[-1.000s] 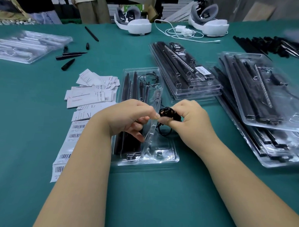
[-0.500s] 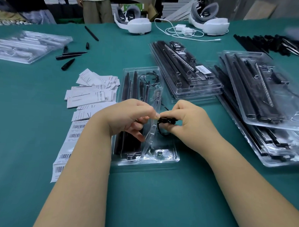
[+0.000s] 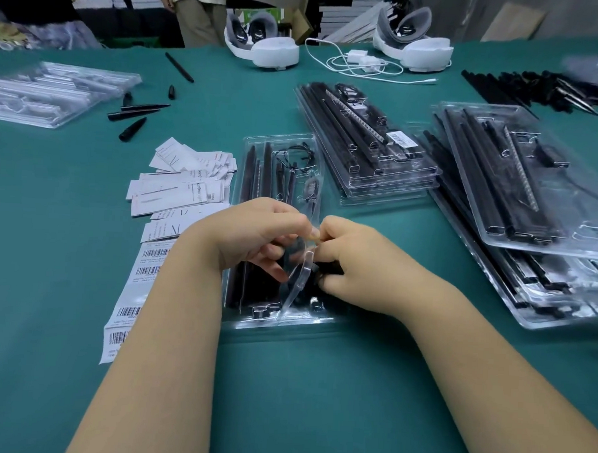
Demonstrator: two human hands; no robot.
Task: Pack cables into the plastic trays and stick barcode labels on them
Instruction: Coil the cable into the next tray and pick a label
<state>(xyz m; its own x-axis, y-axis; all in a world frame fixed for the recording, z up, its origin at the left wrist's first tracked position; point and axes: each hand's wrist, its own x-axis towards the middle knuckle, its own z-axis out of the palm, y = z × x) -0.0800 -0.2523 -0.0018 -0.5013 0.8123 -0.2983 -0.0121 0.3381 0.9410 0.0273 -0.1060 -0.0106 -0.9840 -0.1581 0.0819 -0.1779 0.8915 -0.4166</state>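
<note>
**Tucking a Cable Into the Tray**

Green cloth covers the whole surface (image 3: 318, 381), and clear trays lie all over it.

Right in front of the person sits one open plastic tray (image 3: 272, 324) with long black sticks in its left side. Both hands are over it. The left hand (image 3: 252, 238) has its fingers curled, and its fingertips meet those of the other hand at the tray's clear upright edge. The right hand (image 3: 354, 263) is curled around a small black cable (image 3: 326, 270), pushing it down into the right side of the tray. Most of the cable is hidden under the fingers.

I think this is the packing step, and no sticker is on this tray yet. Next, the cable needs a firm push so it sits flat in its slot. Then a sticker must come off the strip of barcode labels (image 3: 129, 308) lying just left of the tray.

Counting: one tray being filled, one stack of packed trays (image 3: 379, 168) behind it with a label on top, and one bigger stack (image 3: 530, 236) at the right. One pile of empty trays (image 3: 49, 95) sits far left. Two white headsets (image 3: 264, 50) rest at the back.
</note>
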